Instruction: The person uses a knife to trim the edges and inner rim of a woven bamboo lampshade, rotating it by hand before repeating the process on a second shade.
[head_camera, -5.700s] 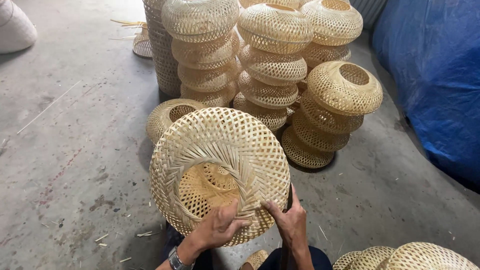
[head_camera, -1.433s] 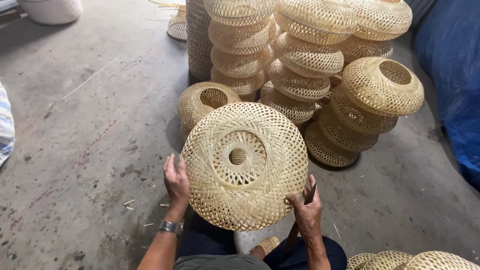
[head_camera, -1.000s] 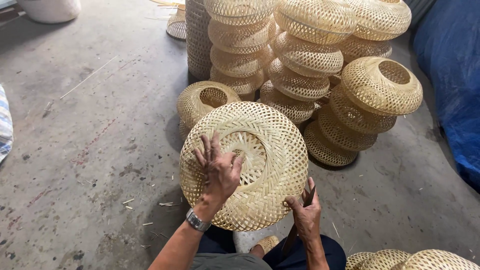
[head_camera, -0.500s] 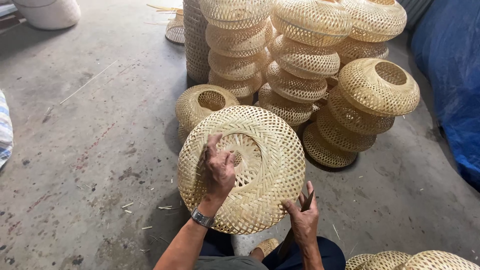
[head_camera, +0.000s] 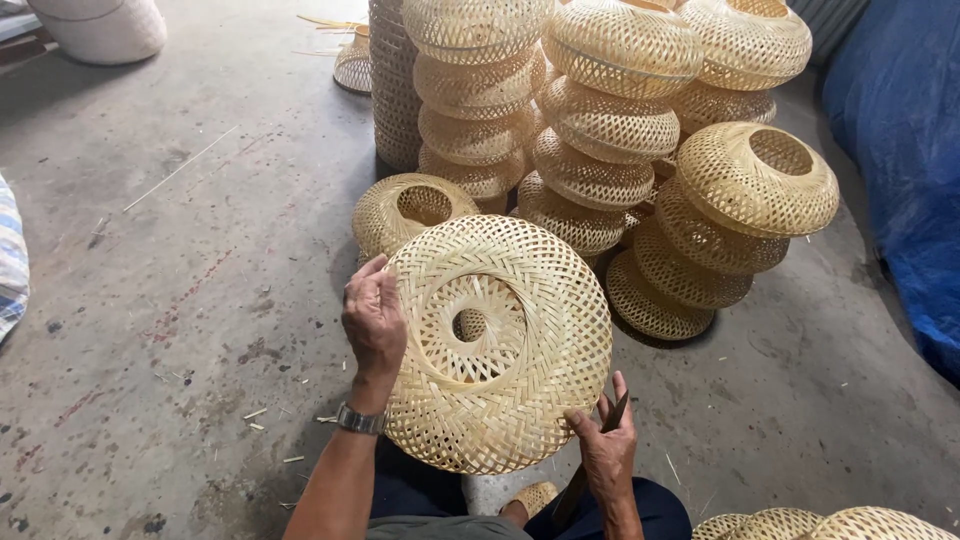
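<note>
- Grey concrete floor (head_camera: 150, 300), littered with bamboo slivers, carries everything.
- Nearest, the right hand (head_camera: 607, 452) props the woven bamboo shade (head_camera: 500, 345) from below, its grip also clamping a dark tool (head_camera: 585, 470).
- Left hand (head_camera: 374, 318) pinches the shade's left rim.
- The weave looks complete; only trimming seems left.
- Beyond, finished shades (head_camera: 600, 130) stand stacked.
</note>
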